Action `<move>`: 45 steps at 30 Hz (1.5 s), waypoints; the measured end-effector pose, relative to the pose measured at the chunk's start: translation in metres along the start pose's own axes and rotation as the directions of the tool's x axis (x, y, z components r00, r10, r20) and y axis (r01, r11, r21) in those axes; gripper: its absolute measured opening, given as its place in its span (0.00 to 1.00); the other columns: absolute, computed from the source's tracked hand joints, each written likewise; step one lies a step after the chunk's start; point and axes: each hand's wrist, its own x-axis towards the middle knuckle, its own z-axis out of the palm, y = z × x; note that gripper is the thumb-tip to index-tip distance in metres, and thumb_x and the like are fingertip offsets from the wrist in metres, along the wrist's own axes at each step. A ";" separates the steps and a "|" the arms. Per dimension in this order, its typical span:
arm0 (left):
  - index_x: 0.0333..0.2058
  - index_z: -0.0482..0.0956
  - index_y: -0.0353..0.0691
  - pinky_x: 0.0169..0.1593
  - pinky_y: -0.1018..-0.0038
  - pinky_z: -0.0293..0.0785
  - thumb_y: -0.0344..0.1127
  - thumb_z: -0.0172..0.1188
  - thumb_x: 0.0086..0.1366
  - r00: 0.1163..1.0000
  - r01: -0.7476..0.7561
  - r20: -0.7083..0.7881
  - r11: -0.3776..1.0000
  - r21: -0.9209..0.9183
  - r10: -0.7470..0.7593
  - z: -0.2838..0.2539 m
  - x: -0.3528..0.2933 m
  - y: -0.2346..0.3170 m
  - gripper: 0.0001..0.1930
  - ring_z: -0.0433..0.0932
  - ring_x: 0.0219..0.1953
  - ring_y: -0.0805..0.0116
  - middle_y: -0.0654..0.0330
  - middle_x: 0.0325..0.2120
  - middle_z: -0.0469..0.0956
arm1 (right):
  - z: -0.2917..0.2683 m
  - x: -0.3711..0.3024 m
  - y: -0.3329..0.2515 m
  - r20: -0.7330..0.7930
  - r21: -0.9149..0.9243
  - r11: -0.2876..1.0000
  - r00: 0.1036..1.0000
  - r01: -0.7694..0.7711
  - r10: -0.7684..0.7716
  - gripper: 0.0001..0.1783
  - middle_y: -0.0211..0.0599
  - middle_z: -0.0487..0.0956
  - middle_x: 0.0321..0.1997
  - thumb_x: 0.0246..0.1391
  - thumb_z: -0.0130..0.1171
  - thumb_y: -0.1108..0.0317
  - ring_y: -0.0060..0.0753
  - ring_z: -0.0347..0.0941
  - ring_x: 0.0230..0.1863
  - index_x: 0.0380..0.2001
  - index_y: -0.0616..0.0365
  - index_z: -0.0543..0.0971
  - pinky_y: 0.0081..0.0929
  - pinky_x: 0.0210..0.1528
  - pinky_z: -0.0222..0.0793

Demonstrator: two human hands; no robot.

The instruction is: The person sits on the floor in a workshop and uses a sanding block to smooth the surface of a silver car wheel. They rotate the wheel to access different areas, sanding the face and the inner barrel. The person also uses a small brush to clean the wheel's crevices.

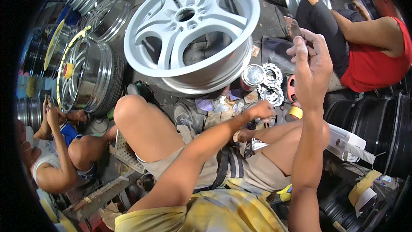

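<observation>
A large silver-grey alloy wheel (189, 30) leans tilted on the floor in front of my bent knees. My right hand (311, 71) is raised to the right of the wheel and pinches a small dark flat piece (292, 26), like a scrap of sandpaper, between thumb and fingers. My left hand (259, 111) reaches down across my lap to the floor scraps (214, 105) below the wheel. Its fingers are curled, and what they hold is hidden.
A round tin (252, 75) and toothed metal rings (272, 85) lie by the wheel, with a yellow tape roll (295, 112) nearby. Chrome rims (88, 75) stack at the left, black rims (377, 129) at the right. One person in red (373, 56) sits right, another (60, 146) left.
</observation>
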 end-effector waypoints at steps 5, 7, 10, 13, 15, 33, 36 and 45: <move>0.32 0.87 0.34 0.32 0.62 0.81 0.41 0.70 0.47 0.940 0.318 -0.160 0.601 0.733 -0.302 -0.121 -0.066 -0.088 0.17 0.87 0.29 0.56 0.47 0.27 0.86 | -0.008 0.002 0.045 0.122 -0.003 0.981 0.974 -0.192 0.191 0.10 0.33 0.80 0.36 0.69 0.57 0.69 0.18 0.77 0.33 0.45 0.66 0.79 0.19 0.34 0.70; 0.34 0.87 0.34 0.38 0.62 0.83 0.37 0.73 0.46 0.799 0.570 -0.206 0.604 0.557 -0.565 -0.145 -0.104 -0.083 0.17 0.88 0.37 0.57 0.46 0.34 0.86 | -0.014 0.000 0.064 0.117 0.077 0.981 0.979 -0.176 0.166 0.12 0.32 0.80 0.35 0.71 0.55 0.64 0.16 0.73 0.30 0.46 0.63 0.77 0.16 0.31 0.67; 0.41 0.88 0.39 0.51 0.60 0.81 0.50 0.79 0.44 0.728 0.617 -0.303 0.396 0.680 -0.615 -0.140 -0.157 -0.089 0.28 0.85 0.47 0.56 0.50 0.45 0.86 | -0.013 -0.001 0.063 0.156 0.131 0.959 0.961 -0.250 0.229 0.13 0.31 0.78 0.33 0.73 0.51 0.62 0.16 0.72 0.28 0.47 0.62 0.76 0.17 0.29 0.67; 0.43 0.88 0.38 0.52 0.61 0.82 0.50 0.82 0.44 0.760 0.564 -0.245 0.423 0.709 -0.602 -0.127 -0.165 -0.135 0.29 0.86 0.48 0.55 0.51 0.46 0.86 | -0.017 0.000 0.067 0.281 0.126 0.932 0.913 -0.340 0.295 0.12 0.30 0.77 0.28 0.72 0.52 0.61 0.14 0.68 0.24 0.46 0.60 0.76 0.16 0.25 0.63; 0.41 0.88 0.36 0.49 0.61 0.83 0.41 0.76 0.50 0.756 0.599 -0.300 0.430 0.676 -0.581 -0.117 -0.156 -0.128 0.21 0.87 0.45 0.55 0.49 0.42 0.87 | -0.026 0.001 0.074 0.506 0.156 0.869 0.793 -0.471 0.339 0.10 0.27 0.76 0.26 0.71 0.53 0.62 0.12 0.64 0.22 0.44 0.57 0.75 0.15 0.24 0.59; 0.39 0.80 0.32 0.52 0.65 0.87 0.26 0.60 0.68 0.972 -0.065 -0.194 0.642 -0.764 -0.133 -0.108 -0.112 0.001 0.04 0.83 0.43 0.65 0.55 0.41 0.81 | 0.062 -0.118 0.136 0.853 -0.505 0.811 0.311 0.294 0.418 0.18 0.68 0.80 0.38 0.64 0.50 0.62 0.71 0.78 0.45 0.40 0.71 0.77 0.56 0.48 0.75; 0.40 0.81 0.33 0.46 0.70 0.87 0.25 0.65 0.67 0.941 -0.163 -0.292 0.524 -0.836 -0.174 -0.094 -0.106 -0.012 0.05 0.83 0.41 0.67 0.56 0.39 0.83 | 0.062 -0.122 0.145 0.846 -0.477 0.862 0.357 0.173 0.397 0.20 0.67 0.81 0.37 0.65 0.48 0.60 0.72 0.78 0.43 0.36 0.71 0.78 0.58 0.46 0.74; 0.37 0.82 0.34 0.39 0.75 0.82 0.26 0.69 0.64 0.889 -0.111 -0.328 0.545 -0.831 -0.319 -0.084 -0.099 -0.030 0.05 0.82 0.35 0.69 0.58 0.35 0.83 | 0.064 -0.143 0.190 0.877 -0.461 0.866 0.244 0.193 0.413 0.23 0.67 0.80 0.41 0.69 0.44 0.55 0.71 0.77 0.46 0.39 0.66 0.79 0.59 0.49 0.72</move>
